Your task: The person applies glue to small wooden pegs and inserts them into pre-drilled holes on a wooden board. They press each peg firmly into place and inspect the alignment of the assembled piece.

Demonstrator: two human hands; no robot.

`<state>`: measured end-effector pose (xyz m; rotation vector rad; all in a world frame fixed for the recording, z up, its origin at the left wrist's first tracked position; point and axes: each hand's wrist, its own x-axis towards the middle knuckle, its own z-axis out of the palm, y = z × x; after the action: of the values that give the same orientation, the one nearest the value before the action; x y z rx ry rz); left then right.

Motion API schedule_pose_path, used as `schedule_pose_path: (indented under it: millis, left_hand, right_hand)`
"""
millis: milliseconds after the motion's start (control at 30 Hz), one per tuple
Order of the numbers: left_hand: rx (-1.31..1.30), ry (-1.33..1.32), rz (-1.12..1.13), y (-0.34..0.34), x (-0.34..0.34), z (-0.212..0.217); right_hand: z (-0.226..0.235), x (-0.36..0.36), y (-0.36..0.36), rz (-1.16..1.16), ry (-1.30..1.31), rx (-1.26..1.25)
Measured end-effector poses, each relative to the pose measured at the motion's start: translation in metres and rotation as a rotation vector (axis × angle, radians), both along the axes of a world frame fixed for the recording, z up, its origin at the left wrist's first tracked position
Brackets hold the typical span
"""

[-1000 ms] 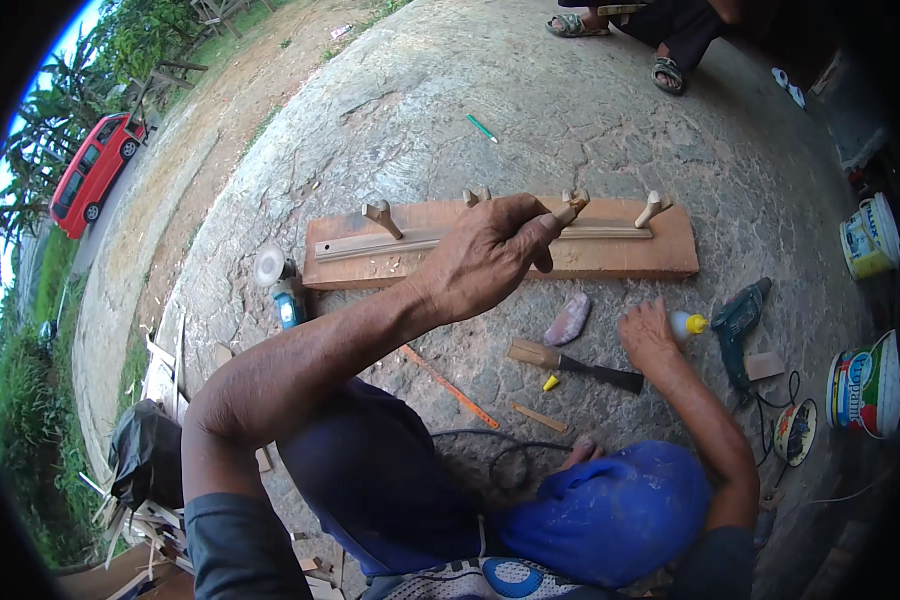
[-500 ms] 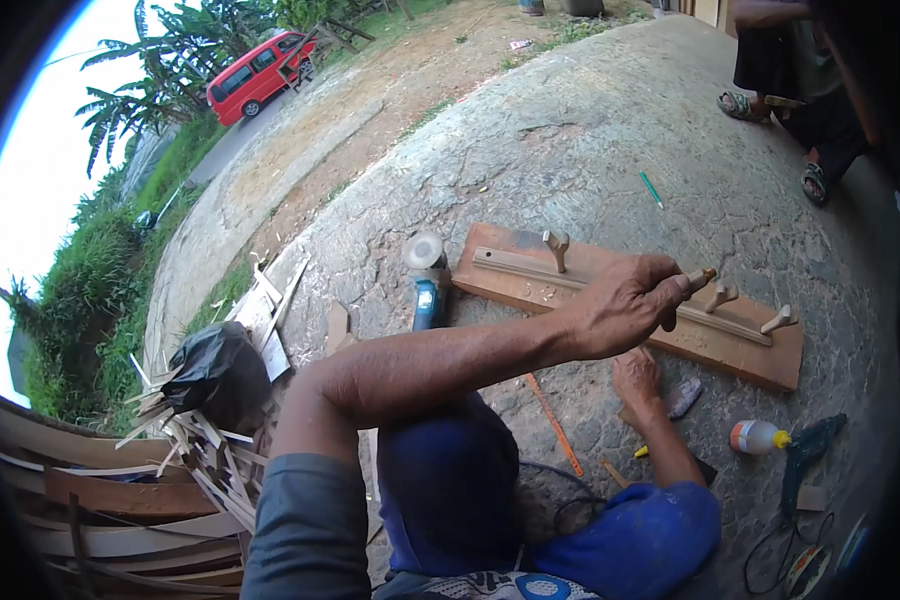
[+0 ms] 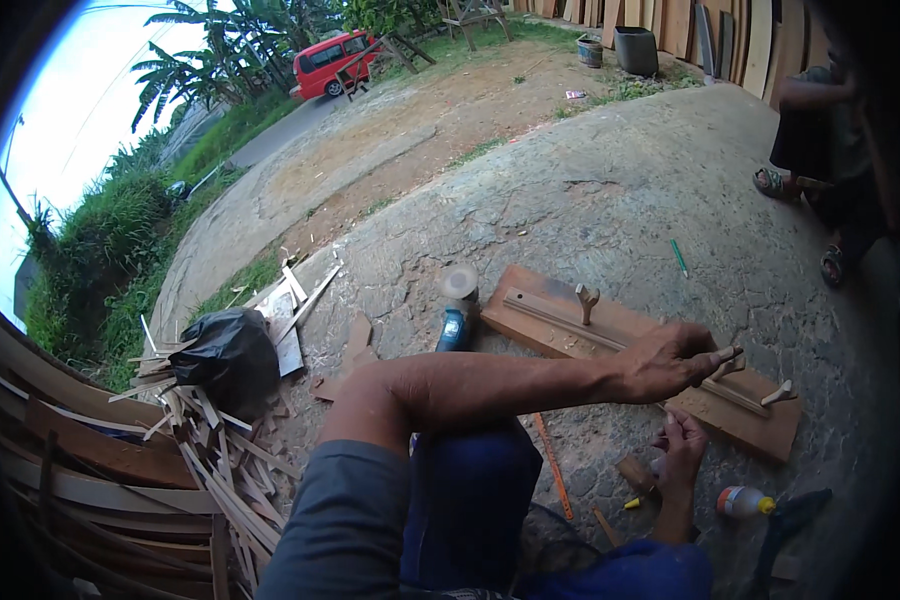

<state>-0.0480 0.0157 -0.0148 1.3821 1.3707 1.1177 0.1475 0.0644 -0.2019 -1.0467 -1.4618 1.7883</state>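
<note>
My left hand (image 3: 670, 362) is closed on a small wooden peg (image 3: 727, 355), held above a brown plank (image 3: 620, 322). On that plank lies a narrow wooden rail (image 3: 552, 314) with a hole near its left end. A forked wooden hook (image 3: 586, 303) stands up from the rail, and another hook (image 3: 781, 393) leans near its right end. A third hook (image 3: 734, 366) shows just beyond my left fingertips, partly covered. Beside the plank's near edge, my right hand (image 3: 680, 447) has its fingers pinched together; what is between them is too small to make out.
Left of the plank lies an angle grinder (image 3: 454, 322). Wood offcuts and a black plastic bag (image 3: 225, 352) are piled farther left. An orange ruler (image 3: 553, 466), a bottle with a yellow cap (image 3: 745, 500) and a green pencil (image 3: 679, 259) lie around. Another person (image 3: 820, 170) is at far right.
My right hand has come up from the ground beside the plank, its fingers now pinched. My left hand still holds the peg over the rail. The whole view has shifted.
</note>
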Motion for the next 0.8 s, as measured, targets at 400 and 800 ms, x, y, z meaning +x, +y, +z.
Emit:
schedule_pose_path:
  millis: [400, 800]
  left_hand:
    - [-0.248, -0.283, -0.119, 0.011, 0.018, -0.012]
    - [-0.202, -0.261, -0.197, 0.009, 0.020, -0.018]
  right_hand:
    - [0.121, 0.047, 0.008, -0.406, 0.579, 0.420]
    - [0.128, 0.048, -0.004, -0.412, 0.071, 0.866]
